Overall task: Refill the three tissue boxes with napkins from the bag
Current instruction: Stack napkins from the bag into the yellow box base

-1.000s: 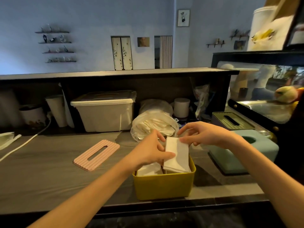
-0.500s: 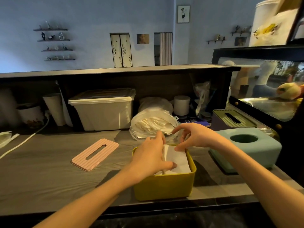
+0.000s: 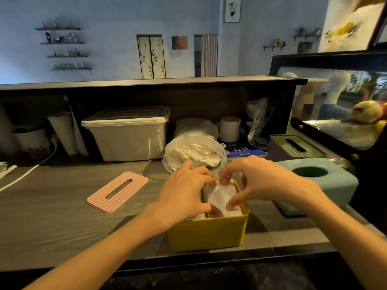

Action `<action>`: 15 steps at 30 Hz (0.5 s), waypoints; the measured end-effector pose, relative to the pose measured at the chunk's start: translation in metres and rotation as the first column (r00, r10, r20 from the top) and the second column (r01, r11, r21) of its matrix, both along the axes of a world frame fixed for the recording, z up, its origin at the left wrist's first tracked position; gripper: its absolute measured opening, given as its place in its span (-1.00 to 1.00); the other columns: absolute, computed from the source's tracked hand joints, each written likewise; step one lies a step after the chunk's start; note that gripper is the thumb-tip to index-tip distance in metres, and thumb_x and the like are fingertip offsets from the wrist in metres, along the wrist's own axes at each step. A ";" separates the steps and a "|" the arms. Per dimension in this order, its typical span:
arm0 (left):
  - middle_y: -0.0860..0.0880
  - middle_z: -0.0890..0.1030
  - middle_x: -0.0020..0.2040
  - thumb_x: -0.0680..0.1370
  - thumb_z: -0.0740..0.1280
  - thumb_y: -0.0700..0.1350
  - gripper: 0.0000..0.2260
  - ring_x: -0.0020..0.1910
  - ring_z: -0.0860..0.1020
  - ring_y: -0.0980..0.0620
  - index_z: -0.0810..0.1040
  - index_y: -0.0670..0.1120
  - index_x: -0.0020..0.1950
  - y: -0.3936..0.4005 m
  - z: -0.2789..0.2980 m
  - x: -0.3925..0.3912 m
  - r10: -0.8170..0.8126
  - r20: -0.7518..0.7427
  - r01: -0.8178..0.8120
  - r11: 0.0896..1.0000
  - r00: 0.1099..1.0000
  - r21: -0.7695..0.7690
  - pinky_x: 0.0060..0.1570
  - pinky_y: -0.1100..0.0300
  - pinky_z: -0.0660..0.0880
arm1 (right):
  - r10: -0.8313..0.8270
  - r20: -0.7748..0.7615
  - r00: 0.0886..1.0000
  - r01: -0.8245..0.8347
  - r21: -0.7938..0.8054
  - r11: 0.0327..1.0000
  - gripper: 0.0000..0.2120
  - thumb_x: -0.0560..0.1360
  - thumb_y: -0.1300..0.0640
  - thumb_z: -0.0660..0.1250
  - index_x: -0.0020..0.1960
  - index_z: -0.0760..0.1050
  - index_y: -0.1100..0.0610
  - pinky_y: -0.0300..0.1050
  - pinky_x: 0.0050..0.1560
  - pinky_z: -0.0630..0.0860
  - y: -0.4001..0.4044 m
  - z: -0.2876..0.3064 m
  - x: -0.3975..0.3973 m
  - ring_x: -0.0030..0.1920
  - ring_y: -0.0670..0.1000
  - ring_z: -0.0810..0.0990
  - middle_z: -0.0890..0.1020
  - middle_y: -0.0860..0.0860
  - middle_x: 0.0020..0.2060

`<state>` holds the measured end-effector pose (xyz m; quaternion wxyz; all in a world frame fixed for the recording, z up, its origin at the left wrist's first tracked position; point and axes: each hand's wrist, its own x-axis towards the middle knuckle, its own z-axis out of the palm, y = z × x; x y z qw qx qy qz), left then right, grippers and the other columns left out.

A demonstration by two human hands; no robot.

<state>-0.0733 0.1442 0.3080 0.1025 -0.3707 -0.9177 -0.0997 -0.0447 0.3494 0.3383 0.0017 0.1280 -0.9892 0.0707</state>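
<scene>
Both hands are held over the open yellow box (image 3: 207, 233) at the near edge of the table (image 3: 52, 216). The left hand (image 3: 184, 195) is curled down into the box on a stack of white napkins (image 3: 222, 197); the right hand (image 3: 259, 181) is arched above it, thumb and fingertips pinching the stack's edges. The clear bag (image 3: 194, 153) of napkins is lying just beyond both hands. The pink slotted lid (image 3: 117, 191) is set flat, well to the left of the left hand. The teal box (image 3: 318, 181) is placed just right of the right hand, the lidded purple box (image 3: 293, 147) beyond it. Risk noted: the stack appears a snug fit, so corners may be creased or snagged on the rim if pressed unevenly; a proud stack would likely stop the lid seating.
</scene>
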 end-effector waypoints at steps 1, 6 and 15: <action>0.26 0.48 0.28 0.36 0.44 0.38 -0.35 0.14 0.28 0.12 0.51 0.16 0.39 0.001 -0.001 0.000 0.005 -0.005 -0.005 1.000 1.000 -0.009 0.01 0.20 0.31 | 0.002 -0.002 1.000 -0.002 0.023 1.000 -0.43 0.27 -0.32 0.59 0.21 0.55 -0.22 -0.34 -0.19 0.39 -0.001 -0.001 0.000 -0.18 -0.30 0.44 0.55 -0.31 0.08; 0.20 0.55 0.20 0.35 0.45 0.39 -0.36 0.11 0.30 0.15 0.54 0.14 0.34 0.001 -0.004 -0.005 -0.001 0.060 0.003 1.000 0.998 -0.025 -0.03 0.19 0.34 | 0.033 0.083 0.996 -0.032 -0.014 0.999 -0.52 0.33 -0.20 0.60 0.21 0.59 -0.19 -0.32 -0.12 0.49 -0.002 -0.001 -0.003 -0.14 -0.25 0.51 0.57 -0.29 0.05; 0.21 0.63 -0.11 0.55 0.45 0.05 -0.87 -0.22 0.48 0.49 0.69 0.05 0.04 -0.020 0.017 -0.072 0.021 0.207 -0.088 0.944 0.978 0.317 -0.31 0.51 0.38 | -0.101 -0.102 0.990 0.054 -0.387 0.920 -0.82 0.57 0.05 0.44 0.17 0.63 -0.02 -0.21 0.05 0.64 0.017 -0.025 -0.082 -0.08 -0.19 0.65 0.67 -0.16 -0.04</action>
